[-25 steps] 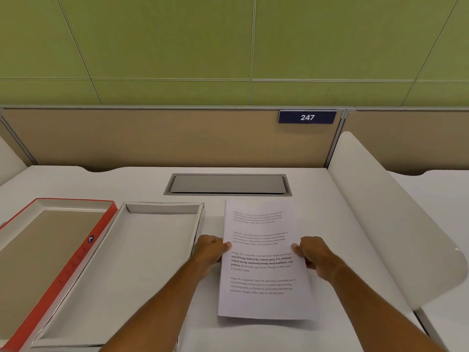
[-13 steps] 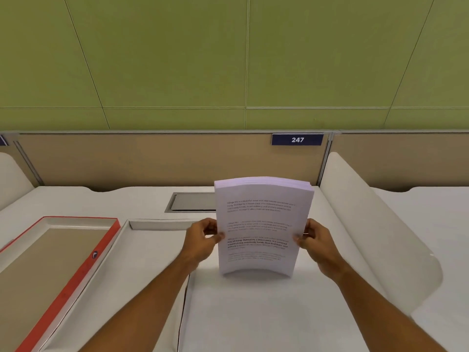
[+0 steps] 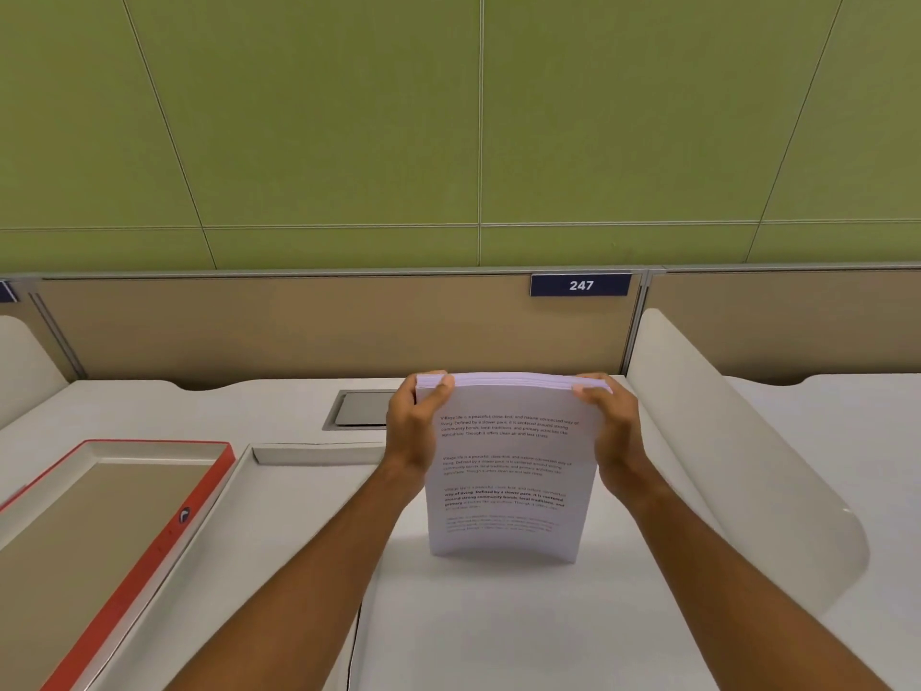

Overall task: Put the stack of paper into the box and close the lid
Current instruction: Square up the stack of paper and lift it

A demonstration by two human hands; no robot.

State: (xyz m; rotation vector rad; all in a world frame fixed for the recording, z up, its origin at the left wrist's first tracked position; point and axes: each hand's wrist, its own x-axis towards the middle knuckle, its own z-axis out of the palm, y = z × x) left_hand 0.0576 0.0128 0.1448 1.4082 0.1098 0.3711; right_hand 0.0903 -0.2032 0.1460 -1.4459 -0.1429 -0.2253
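Observation:
The stack of paper (image 3: 508, 471), white with printed text, stands upright on its lower edge on the desk, bowed slightly. My left hand (image 3: 416, 426) grips its upper left corner and my right hand (image 3: 613, 431) grips its upper right corner. To the left lies the open white box (image 3: 299, 453), its far wall showing and my left forearm crossing over it. Further left lies the red-edged lid (image 3: 209, 496), inside up.
A grey cable hatch (image 3: 359, 408) is set in the white desk (image 3: 498, 630) behind the paper. A curved white divider (image 3: 737, 441) rises at the right. A tan partition with a "247" sign (image 3: 580, 285) closes the back.
The stack went from flat on the desk to upright on its lower edge. Both hands have slid up from its sides to the top corners.

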